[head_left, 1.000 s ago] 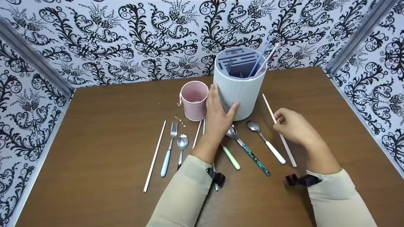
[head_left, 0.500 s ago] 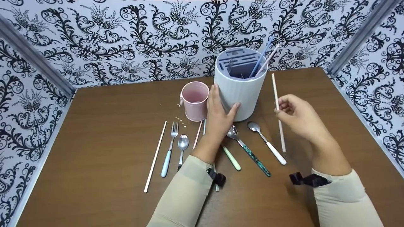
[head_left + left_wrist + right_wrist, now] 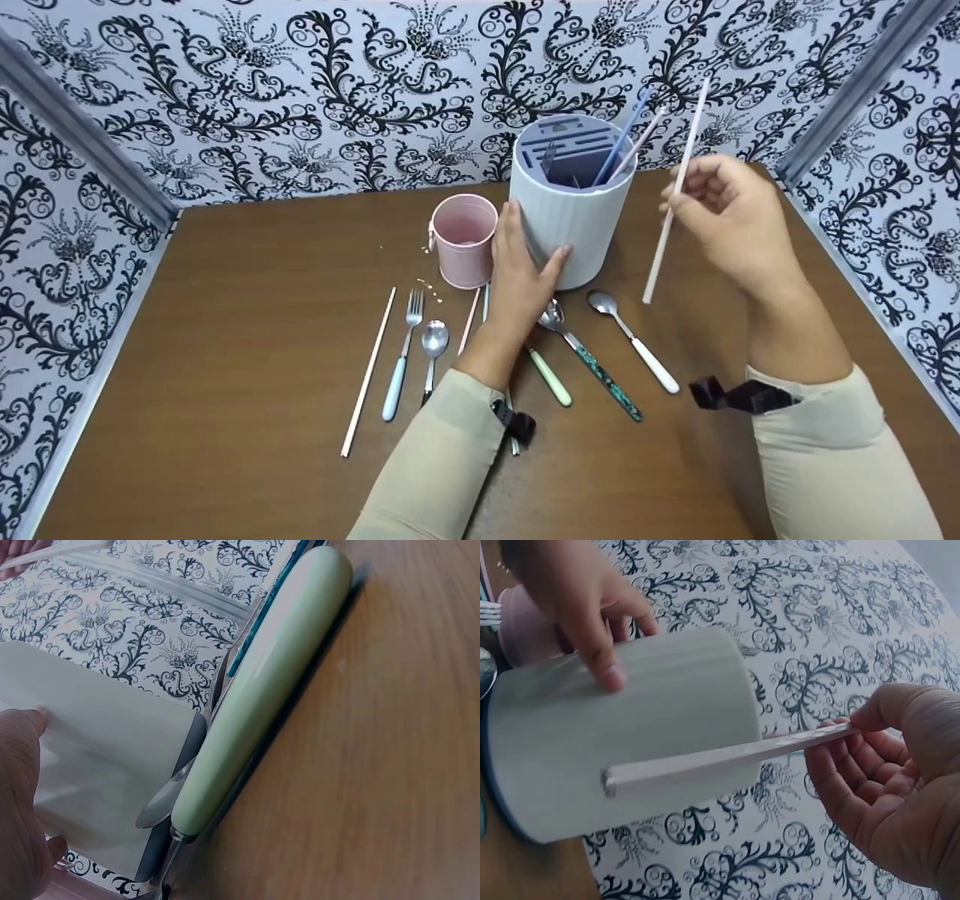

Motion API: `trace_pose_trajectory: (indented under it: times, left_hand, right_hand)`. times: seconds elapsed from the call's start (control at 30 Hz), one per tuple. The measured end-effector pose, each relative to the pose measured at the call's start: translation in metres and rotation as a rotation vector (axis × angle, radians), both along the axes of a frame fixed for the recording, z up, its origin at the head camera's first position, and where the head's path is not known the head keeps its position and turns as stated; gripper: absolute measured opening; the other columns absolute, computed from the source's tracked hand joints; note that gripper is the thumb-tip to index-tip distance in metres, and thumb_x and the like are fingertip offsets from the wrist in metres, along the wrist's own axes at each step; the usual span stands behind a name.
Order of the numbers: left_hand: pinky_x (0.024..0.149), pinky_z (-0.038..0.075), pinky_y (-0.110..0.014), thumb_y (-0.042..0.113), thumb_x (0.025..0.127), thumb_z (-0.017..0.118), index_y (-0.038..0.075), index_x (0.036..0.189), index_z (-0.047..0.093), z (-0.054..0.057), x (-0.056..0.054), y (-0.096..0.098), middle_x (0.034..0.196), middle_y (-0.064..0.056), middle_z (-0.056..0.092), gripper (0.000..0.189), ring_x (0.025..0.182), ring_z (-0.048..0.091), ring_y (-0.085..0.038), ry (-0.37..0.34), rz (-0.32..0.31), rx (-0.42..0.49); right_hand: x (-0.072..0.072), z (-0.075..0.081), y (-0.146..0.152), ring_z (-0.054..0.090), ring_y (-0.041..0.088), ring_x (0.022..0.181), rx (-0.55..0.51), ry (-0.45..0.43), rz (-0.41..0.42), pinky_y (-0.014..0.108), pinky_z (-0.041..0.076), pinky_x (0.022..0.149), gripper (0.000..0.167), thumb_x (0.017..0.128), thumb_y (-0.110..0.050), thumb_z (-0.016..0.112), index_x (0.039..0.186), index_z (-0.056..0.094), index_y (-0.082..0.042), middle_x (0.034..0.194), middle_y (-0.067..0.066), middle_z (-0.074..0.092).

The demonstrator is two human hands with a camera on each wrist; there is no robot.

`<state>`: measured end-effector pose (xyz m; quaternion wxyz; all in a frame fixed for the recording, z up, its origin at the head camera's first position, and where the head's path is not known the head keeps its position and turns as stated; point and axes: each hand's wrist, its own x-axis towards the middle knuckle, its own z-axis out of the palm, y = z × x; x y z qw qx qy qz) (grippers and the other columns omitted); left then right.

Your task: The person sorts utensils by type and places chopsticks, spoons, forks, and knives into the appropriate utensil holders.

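Since a second ago, we have raised our right hand [image 3: 739, 217] and the pale stick [image 3: 664, 247] with it, from beside the white-handled spoon [image 3: 654, 364] up to the right of the holder [image 3: 577, 232]. Our right thumb and fingertips pinch the pale stick, which is tilted and stands apart from the holder, its top leaning right. Our left hand [image 3: 519, 283] has its fingers and thumb spread apart, resting against the holder's side just as before. Within the holder's opening we see a blue stick [image 3: 636, 112] and a pink stick [image 3: 649, 131] leaning to the right, with fork tines [image 3: 550, 154] near them. Just left of the holder stands a pink bucket [image 3: 466, 264]. Nearer to us on the brown table [image 3: 247, 337] lie the white-handled spoon, a teal-patterned spoon [image 3: 600, 367], a green-handled utensil [image 3: 551, 379] partly hidden by our left hand, and a blue-handled fork [image 3: 395, 386].
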<state>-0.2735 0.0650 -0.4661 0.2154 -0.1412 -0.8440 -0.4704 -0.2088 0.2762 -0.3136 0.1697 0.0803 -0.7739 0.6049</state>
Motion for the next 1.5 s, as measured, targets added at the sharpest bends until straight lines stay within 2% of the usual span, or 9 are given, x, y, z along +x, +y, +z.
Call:
trace_pose_trajectory:
  times: [0.17,0.3,0.43,0.57,0.77,0.97,1.17,1.5]
  left_hand:
    - [0.13,0.025,-0.044,0.036,0.094,0.076,0.003,0.163,0.022,0.0,0.001,0.001,0.166,-0.023,0.031,0.094,0.157,0.028,-0.037,-0.006,-0.002,0.004]
    - [0.13,0.025,-0.043,0.037,0.094,0.077,0.004,0.163,0.022,0.0,0.001,0.001,0.167,-0.021,0.03,0.095,0.157,0.028,-0.035,-0.008,0.0,0.005]
    - [0.131,0.025,-0.043,0.036,0.093,0.077,0.003,0.163,0.022,-0.001,0.001,0.001,0.167,-0.022,0.031,0.095,0.157,0.028,-0.035,0.002,0.003,0.002]
    - [0.13,0.025,-0.043,0.037,0.094,0.077,0.004,0.164,0.022,-0.001,0.001,0.001,0.167,-0.021,0.031,0.095,0.157,0.028,-0.035,-0.007,0.0,0.004]
    - [0.13,0.026,-0.044,0.037,0.094,0.076,0.004,0.163,0.022,0.0,0.002,0.002,0.167,-0.022,0.03,0.094,0.157,0.028,-0.037,-0.012,-0.004,0.008]
    - [0.13,0.025,-0.043,0.037,0.094,0.076,0.004,0.164,0.021,0.001,0.002,0.001,0.167,-0.022,0.03,0.094,0.157,0.028,-0.036,-0.017,-0.003,-0.002]
    - [0.13,0.026,-0.042,0.036,0.095,0.076,0.004,0.163,0.021,0.002,0.002,0.0,0.167,-0.022,0.03,0.093,0.157,0.029,-0.035,-0.012,0.001,-0.009]
    - [0.13,0.025,-0.043,0.037,0.095,0.075,0.004,0.164,0.022,0.002,0.001,-0.001,0.167,-0.022,0.03,0.093,0.156,0.029,-0.038,-0.023,-0.002,-0.004]
  right_hand:
    - [-0.008,0.015,-0.008,0.069,0.02,0.084,-0.244,0.036,0.058,0.024,0.062,0.076,0.017,0.093,0.009,0.067,0.109,0.064,0.004,0.097,0.013,0.068]
    - [-0.018,0.025,-0.013,0.068,0.022,0.085,-0.352,0.066,0.054,0.022,0.06,0.073,0.018,0.092,0.009,0.068,0.109,0.063,0.006,0.098,0.016,0.067]
    - [-0.029,0.033,-0.019,0.067,0.023,0.087,-0.4,0.06,0.014,0.021,0.056,0.068,0.02,0.091,0.009,0.068,0.11,0.063,0.004,0.099,0.015,0.066]
    - [-0.038,0.038,-0.023,0.067,0.023,0.088,-0.454,0.061,-0.031,0.023,0.059,0.07,0.021,0.091,0.009,0.067,0.111,0.063,0.002,0.101,0.015,0.065]
    - [-0.045,0.045,-0.025,0.067,0.024,0.083,-0.634,0.11,-0.082,0.03,0.064,0.072,0.023,0.091,0.011,0.068,0.112,0.061,0.004,0.099,0.015,0.064]
    - [-0.048,0.049,-0.026,0.067,0.024,0.086,-0.776,0.172,-0.171,0.032,0.063,0.072,0.021,0.093,0.011,0.065,0.111,0.06,0.002,0.099,0.015,0.063]
    - [-0.05,0.043,-0.029,0.067,0.024,0.089,-0.777,0.198,-0.211,0.033,0.064,0.076,0.022,0.093,0.011,0.064,0.112,0.058,0.002,0.1,0.015,0.063]
    - [-0.065,0.017,-0.038,0.065,0.024,0.088,-0.653,0.208,-0.213,0.03,0.062,0.075,0.021,0.091,0.01,0.067,0.109,0.06,0.001,0.099,0.014,0.063]
